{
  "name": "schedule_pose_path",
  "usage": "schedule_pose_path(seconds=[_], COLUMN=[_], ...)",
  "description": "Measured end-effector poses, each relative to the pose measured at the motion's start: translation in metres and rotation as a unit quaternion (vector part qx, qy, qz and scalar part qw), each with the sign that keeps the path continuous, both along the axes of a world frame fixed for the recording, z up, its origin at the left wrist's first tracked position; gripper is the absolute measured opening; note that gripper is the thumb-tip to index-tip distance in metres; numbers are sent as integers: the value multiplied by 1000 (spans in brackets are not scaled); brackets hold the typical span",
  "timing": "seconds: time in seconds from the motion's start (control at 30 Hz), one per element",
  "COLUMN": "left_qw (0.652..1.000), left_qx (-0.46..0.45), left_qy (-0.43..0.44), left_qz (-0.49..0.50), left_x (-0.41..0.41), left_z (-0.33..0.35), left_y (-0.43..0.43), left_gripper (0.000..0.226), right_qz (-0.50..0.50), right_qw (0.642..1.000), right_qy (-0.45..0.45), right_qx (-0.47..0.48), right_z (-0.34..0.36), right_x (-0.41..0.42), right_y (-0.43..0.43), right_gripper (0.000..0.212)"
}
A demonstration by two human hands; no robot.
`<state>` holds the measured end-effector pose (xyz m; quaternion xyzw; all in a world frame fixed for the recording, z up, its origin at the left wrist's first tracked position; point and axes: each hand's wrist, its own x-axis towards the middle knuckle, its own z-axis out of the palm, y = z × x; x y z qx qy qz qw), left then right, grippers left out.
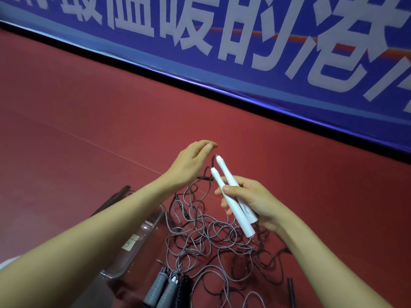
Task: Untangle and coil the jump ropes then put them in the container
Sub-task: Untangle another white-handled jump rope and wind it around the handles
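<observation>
My right hand (251, 198) grips two white jump-rope handles (231, 196) side by side, their tips pointing up and to the left. From the tips a dark cord runs down into a tangled heap of grey and black ropes (211, 238) on the red floor. My left hand (191, 163) hovers just left of the handle tips with relaxed fingers; whether it pinches the cord is hidden. A clear plastic container (131, 241) sits on the floor under my left forearm. Two grey ribbed handles (160, 287) and a black one (182, 287) lie at the bottom.
A blue banner with large white characters (244, 41) runs along the far edge of the red floor. A black handle (291, 292) lies at the lower right. A dark bar (115, 198) lies beyond the container.
</observation>
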<state>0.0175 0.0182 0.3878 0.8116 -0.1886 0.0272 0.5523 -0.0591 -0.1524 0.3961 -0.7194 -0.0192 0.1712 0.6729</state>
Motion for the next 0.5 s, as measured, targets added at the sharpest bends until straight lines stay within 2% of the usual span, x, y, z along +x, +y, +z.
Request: schedule_pose_path(seconds=[0.13,0.27,0.37,0.43,0.5], left_qw=[996,982,969,962,958], left_qx=[-13,-97,-121,-161,-203], left_qy=[39,98,131,148,161], left_qz=[-73,-126,-170,-161,-122], left_x=[-2,-4,-4,-3,-1], left_z=[0,9,15,14,15], left_y=[0,5,10,9,6], left_gripper=[36,23,27,16,4], right_qz=[19,-2,-24,-25,-17], right_qw=[999,998,998,998,999], right_qy=[-3,-12,-17,-19,-31], right_qx=[35,55,62,49,-4], right_z=[5,7,8,8,7], right_x=[0,1,2,1,2], right_y=[-2,-10,-14,-13,-12], right_gripper=[29,37,47,45,42])
